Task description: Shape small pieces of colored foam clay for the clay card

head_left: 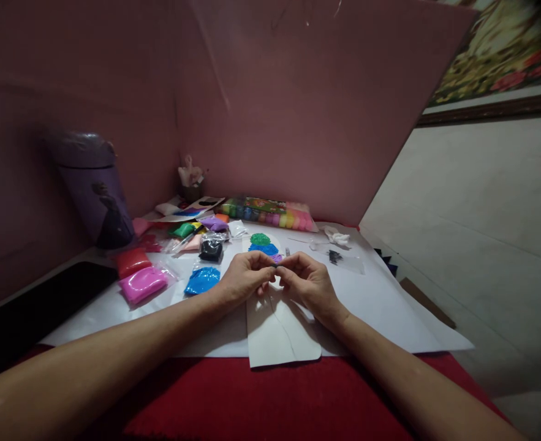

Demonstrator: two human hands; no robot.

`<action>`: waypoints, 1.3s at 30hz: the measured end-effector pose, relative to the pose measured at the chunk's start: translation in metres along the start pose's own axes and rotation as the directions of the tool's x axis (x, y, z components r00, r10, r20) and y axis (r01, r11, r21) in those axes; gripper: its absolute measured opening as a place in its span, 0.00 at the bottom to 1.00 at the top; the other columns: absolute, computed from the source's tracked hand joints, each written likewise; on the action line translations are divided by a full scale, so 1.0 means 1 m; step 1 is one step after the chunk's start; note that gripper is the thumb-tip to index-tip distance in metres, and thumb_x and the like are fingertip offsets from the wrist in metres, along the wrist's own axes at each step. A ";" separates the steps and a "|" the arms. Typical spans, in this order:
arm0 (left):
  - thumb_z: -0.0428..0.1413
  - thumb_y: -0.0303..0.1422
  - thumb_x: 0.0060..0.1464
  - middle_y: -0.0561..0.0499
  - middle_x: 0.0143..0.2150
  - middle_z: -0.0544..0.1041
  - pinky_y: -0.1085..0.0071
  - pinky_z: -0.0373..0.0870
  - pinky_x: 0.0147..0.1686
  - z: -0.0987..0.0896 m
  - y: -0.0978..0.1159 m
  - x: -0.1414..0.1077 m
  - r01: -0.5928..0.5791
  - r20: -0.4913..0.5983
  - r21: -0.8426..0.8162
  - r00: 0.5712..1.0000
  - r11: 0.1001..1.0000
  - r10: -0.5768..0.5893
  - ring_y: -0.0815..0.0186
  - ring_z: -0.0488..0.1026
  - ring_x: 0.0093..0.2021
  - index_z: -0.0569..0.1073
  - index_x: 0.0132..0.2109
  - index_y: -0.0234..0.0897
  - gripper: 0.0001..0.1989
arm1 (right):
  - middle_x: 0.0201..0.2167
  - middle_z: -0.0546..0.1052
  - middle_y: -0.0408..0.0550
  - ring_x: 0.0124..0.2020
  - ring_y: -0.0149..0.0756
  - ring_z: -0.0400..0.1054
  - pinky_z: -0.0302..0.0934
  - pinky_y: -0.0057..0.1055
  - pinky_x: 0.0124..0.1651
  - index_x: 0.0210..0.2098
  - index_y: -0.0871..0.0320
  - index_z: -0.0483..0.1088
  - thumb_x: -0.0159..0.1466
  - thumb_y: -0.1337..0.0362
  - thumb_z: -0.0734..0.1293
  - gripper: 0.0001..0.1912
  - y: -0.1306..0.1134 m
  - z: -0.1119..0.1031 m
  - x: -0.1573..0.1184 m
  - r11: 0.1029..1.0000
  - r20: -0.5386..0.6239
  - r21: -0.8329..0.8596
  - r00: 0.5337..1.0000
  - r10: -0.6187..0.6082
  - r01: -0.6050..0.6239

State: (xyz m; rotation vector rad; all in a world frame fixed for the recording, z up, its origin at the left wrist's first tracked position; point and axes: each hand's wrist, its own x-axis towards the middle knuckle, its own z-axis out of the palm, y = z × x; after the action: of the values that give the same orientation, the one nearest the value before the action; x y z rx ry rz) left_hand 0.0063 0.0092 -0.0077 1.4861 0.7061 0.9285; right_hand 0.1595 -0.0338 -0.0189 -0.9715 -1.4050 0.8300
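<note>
My left hand (248, 275) and my right hand (307, 283) meet over a white card (282, 334), their fingertips pinched together on a small dark piece (276, 266). What the piece is made of is too small to tell. Just beyond the fingers, the card's upper part bears green clay (260, 239), blue clay (263, 248) and a bit of purple clay (277, 258). Left of my left hand lie a bag of blue clay (203, 280) and a bag of black clay (211, 247).
Pink clay (143, 285) and red clay (132, 262) in bags lie left, near a purple tumbler (96, 196) and a black flat object (45, 306). A multicolour clay pack (268, 213) lies at the back. Right are crumpled white tissue (336, 236) and black scraps (334, 256).
</note>
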 end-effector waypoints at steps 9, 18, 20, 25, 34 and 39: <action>0.59 0.27 0.44 0.54 0.20 0.72 0.78 0.61 0.17 0.000 0.002 0.000 -0.034 -0.208 -0.081 0.978 0.996 0.016 0.75 0.64 0.16 0.71 0.27 0.32 0.03 | 0.20 0.72 0.39 0.16 0.27 0.63 0.61 0.26 0.19 0.25 0.58 0.69 0.52 0.64 0.72 0.07 0.001 -0.002 0.006 0.999 -0.221 0.015 0.974 0.050 -0.048; 0.63 0.28 0.42 0.52 0.25 0.76 0.76 0.63 0.20 -0.003 0.003 -0.001 0.013 -0.158 -0.172 0.987 0.985 -0.041 0.74 0.67 0.20 0.77 0.36 0.30 0.10 | 0.22 0.74 0.41 0.18 0.30 0.67 0.64 0.27 0.19 0.33 0.58 0.71 0.54 0.55 0.73 0.15 0.006 -0.007 0.008 0.995 -0.142 0.063 0.986 0.087 -0.079; 0.63 0.29 0.43 0.51 0.26 0.76 0.76 0.62 0.21 -0.002 0.002 -0.002 0.038 -0.092 -0.158 0.994 0.987 -0.053 0.74 0.67 0.20 0.78 0.39 0.30 0.12 | 0.23 0.74 0.42 0.19 0.30 0.68 0.64 0.28 0.21 0.35 0.58 0.71 0.56 0.54 0.72 0.15 0.003 -0.005 0.005 0.995 -0.060 0.059 0.995 0.084 -0.080; 0.62 0.31 0.45 0.51 0.25 0.76 0.76 0.61 0.21 -0.002 0.001 -0.003 0.015 -0.018 -0.047 1.000 0.999 -0.016 0.74 0.66 0.20 0.78 0.36 0.30 0.10 | 0.24 0.75 0.42 0.24 0.31 0.68 0.64 0.27 0.26 0.35 0.58 0.73 0.55 0.56 0.73 0.13 0.003 -0.001 0.002 0.999 0.020 0.037 0.999 0.030 -0.030; 0.61 0.31 0.45 0.52 0.22 0.73 0.75 0.62 0.20 -0.003 0.000 -0.001 -0.004 0.023 -0.028 1.000 1.000 0.004 0.73 0.66 0.19 0.76 0.32 0.30 0.07 | 0.26 0.75 0.43 0.27 0.31 0.67 0.62 0.28 0.30 0.32 0.58 0.72 0.59 0.61 0.70 0.07 0.008 -0.002 0.000 0.998 0.015 -0.050 0.999 -0.036 0.036; 0.61 0.37 0.48 0.51 0.26 0.75 0.75 0.62 0.23 -0.004 -0.003 -0.001 -0.013 0.033 -0.104 0.999 0.994 0.016 0.73 0.67 0.22 0.77 0.35 0.31 0.12 | 0.27 0.75 0.43 0.27 0.31 0.68 0.62 0.28 0.29 0.32 0.58 0.72 0.59 0.62 0.70 0.06 0.006 -0.002 0.001 0.998 0.006 -0.041 0.999 -0.048 0.049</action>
State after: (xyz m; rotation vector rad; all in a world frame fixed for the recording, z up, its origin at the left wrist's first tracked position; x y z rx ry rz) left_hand 0.0021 0.0106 -0.0110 1.4135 0.6137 0.9352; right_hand 0.1623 -0.0303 -0.0240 -0.9636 -1.4498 0.7707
